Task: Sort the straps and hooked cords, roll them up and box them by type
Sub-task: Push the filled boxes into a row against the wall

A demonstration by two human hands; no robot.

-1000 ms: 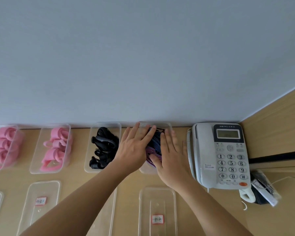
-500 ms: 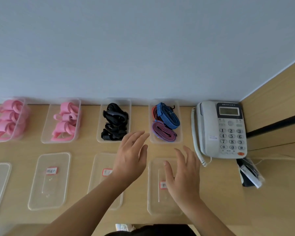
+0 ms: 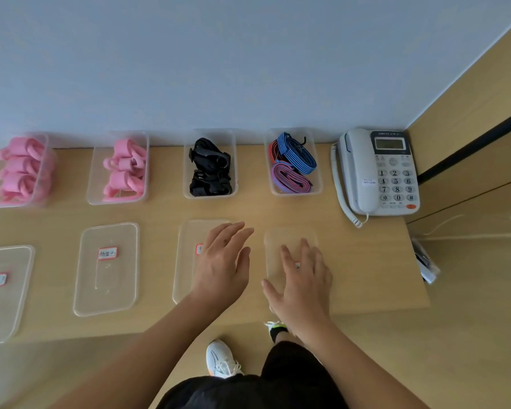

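Hands come first, nearest the viewer: the left hand (image 3: pixel 223 265) is spread flat over one clear lid (image 3: pixel 189 261) at about 6 o'clock, and the right hand (image 3: pixel 303 278) is splayed over the next lid (image 3: pixel 289 237) just to its right, neither gripping anything. Two more lids (image 3: pixel 106 268) lie toward 8 o'clock. Farther off, along the wall, four open boxes are already filled: pink straps (image 3: pixel 18 169) at 10 o'clock, more pink rolls (image 3: pixel 124 169), black straps (image 3: pixel 208 168) at 12, and the hooked cords (image 3: pixel 292 165) at 1 o'clock. Sorting and rolling look finished; lidding the boxes seems to remain.
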